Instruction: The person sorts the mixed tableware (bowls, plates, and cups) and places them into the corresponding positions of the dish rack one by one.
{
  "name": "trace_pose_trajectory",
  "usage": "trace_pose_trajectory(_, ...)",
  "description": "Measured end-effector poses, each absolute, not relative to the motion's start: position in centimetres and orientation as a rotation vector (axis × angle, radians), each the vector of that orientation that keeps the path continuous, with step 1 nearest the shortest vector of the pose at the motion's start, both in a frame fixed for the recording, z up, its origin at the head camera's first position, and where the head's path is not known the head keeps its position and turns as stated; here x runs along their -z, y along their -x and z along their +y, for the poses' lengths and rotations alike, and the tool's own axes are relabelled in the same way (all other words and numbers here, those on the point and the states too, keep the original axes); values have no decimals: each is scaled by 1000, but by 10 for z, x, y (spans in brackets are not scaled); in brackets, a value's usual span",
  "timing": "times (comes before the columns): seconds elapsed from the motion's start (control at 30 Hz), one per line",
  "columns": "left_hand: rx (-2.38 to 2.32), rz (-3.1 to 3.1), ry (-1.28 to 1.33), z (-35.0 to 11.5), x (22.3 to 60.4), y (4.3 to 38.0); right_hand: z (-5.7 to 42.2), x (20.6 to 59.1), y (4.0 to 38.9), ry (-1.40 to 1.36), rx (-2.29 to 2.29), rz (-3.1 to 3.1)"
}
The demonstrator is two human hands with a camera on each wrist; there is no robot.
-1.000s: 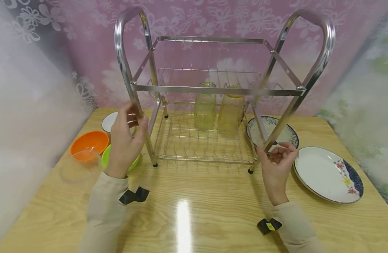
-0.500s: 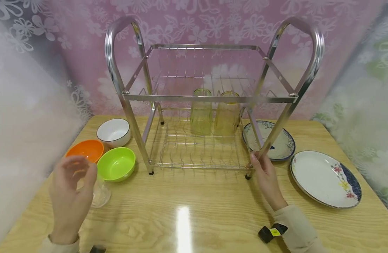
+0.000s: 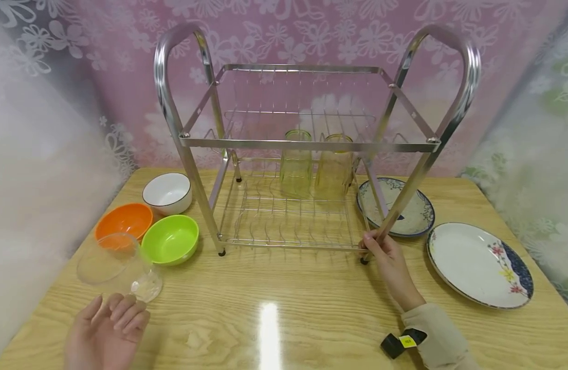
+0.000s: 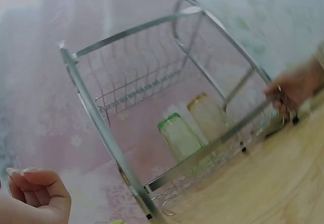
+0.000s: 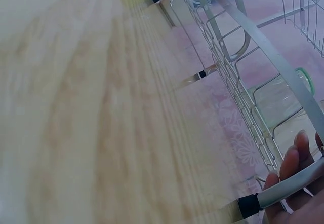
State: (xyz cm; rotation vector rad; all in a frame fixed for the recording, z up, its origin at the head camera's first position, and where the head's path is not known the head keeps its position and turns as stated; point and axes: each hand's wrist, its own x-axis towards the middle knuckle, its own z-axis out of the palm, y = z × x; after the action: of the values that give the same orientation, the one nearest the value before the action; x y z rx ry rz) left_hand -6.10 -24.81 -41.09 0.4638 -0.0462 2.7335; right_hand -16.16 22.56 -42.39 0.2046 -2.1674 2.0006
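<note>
A two-tier chrome dish rack (image 3: pixel 288 242) stands on the table, two glasses upside down on its lower tier: a green-tinted glass (image 3: pixel 295 169) and a yellow-tinted glass (image 3: pixel 333 172). My right hand (image 3: pixel 395 270) grips the rack's front right leg low down, fingers curled round it; the right wrist view shows the fingers (image 5: pixel 289 163) behind the metal tube. Off the rack, my left hand (image 3: pixel 109 331) is raised at the lower left, palm up, fingers loosely curled around nothing. Just beyond it stands a clear glass (image 3: pixel 146 285), its wide rim overlapping the orange bowl in the head view.
Left of the rack are a white bowl (image 3: pixel 168 192), an orange bowl (image 3: pixel 123 221) and a lime green bowl (image 3: pixel 170 239). To the right lie a blue-patterned plate (image 3: pixel 415 216) and a white floral plate (image 3: pixel 473 262). A pink flowered curtain (image 3: pixel 284 31) hangs behind the wooden table (image 3: pixel 311 308).
My left hand has let go of the rack's left leg, moved down to the lower left and turned palm up. My right hand has closed round the right leg, lower down.
</note>
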Motion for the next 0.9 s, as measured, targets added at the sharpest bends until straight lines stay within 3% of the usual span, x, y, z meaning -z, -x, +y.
trace_pose_trajectory(0.23, -2669, -224, -307, -229, 427, 58, 227, 423, 159, -219, -1983, -2195)
trace_pose_trajectory(0.4, -2724, 477, -353, -202, 429, 69, 231, 422, 158, -241, -1940, -2203)
trace_pose_trajectory(0.5, -2767, 674, -226, -191, 420, 82, 233, 422, 157, -254, -1937, -2197)
trace_pose_trajectory(0.7, -2772, -79, 250, -190, 415, 94, 232, 426, 155, -259, -1936, -2215)
trace_pose_trajectory(0.9, -2621, -377, 294, -172, 405, 105, 235, 421, 155, -179, -1875, -2236)
